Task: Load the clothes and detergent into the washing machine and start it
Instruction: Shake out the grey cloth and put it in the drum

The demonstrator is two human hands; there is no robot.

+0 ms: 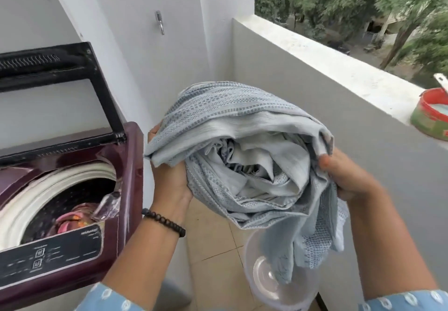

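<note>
Two hands hold one big bundle of cloth in the air, to the right of the washing machine (72, 189) and above the tiled floor (211, 245).

The machine is maroon, a top loader, and its lid (55, 87) stands open against the wall. Inside the drum (60, 189) some pink clothes (70, 218) already lie, so I judge that the loading is partly done. The grey-blue patterned cloth (242, 153) is not yet in the drum; it must go to the left and down over the machine's right edge. After that the detergent and the start on the control panel (48, 255) are left, as far as I can see.

On the top of the balcony wall (339, 68), at its right end, a red and green tub (429, 116) stands open with something pale inside; maybe it is the detergent, but I cannot tell. Below the cloth, a clear plastic basin (266, 274) is on the floor, and a loose end of the cloth hangs into it.

The left hand (169, 175) supports the bundle from the left side and below, fingers curled around the fold. The right hand (346, 175) pinches the right edge of the cloth between thumb and fingers. A dark bead bracelet (164, 222) is on the left wrist.
</note>
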